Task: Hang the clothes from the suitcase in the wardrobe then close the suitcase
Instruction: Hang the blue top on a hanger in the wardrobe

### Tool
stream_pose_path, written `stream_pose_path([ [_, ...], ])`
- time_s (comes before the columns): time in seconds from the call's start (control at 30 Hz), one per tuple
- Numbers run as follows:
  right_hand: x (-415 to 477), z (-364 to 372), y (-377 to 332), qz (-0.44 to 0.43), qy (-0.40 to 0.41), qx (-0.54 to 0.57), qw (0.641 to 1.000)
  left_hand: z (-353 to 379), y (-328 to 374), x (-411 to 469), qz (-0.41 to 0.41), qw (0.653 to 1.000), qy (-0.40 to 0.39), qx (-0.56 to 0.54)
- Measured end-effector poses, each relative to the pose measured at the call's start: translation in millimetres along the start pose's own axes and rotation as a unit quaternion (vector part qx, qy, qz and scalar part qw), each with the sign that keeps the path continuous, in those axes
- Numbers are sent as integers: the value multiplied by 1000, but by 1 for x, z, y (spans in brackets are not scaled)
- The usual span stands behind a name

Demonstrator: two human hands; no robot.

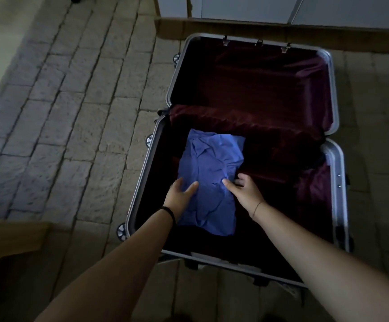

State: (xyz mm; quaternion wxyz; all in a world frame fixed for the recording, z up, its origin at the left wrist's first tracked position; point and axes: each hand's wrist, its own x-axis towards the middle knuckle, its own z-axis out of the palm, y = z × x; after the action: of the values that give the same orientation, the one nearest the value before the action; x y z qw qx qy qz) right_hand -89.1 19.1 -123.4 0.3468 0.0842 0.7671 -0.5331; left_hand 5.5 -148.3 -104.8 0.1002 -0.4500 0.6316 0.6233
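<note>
A silver-framed suitcase (142, 182) lies open on the stone floor, both halves lined in dark red fabric. A folded blue shirt (209, 163) rests in the near half, towards its left side. My left hand (180, 195) lies on the shirt's left edge with the fingers spread. My right hand (243, 190) touches the shirt's right edge, fingers apart and curling at the cloth. Neither hand has a closed grip on it. The far half of the suitcase holds only lining.
White wardrobe doors (247, 8) with a wooden base (235, 29) stand just beyond the suitcase. A wooden furniture piece (7, 242) sits at the lower left. Stone-tiled floor (72, 112) stretches to the left.
</note>
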Motion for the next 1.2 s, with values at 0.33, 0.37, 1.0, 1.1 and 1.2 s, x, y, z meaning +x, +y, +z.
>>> stream_pose_path([
  [0.33, 8, 31, -2, -20, -64, 145, 987, 25, 0, -4, 1, 996, -41, -79],
  [0.37, 0, 30, -11, -28, -60, 152, 986, 22, 6, -9, 10, 996, -31, -83],
  [1.0, -371, -96, -386, -173, 12, 125, 977, -96, 397, -387, 197, 965, -151, -86],
  [1.1, -422, -137, -452, -222, 35, 95, 970, -113, 462, -448, 216, 957, -195, -15],
  [1.2, -467, -176, -518, -293, 55, 53, 953, -127, 525, -505, 256, 936, -230, 75],
])
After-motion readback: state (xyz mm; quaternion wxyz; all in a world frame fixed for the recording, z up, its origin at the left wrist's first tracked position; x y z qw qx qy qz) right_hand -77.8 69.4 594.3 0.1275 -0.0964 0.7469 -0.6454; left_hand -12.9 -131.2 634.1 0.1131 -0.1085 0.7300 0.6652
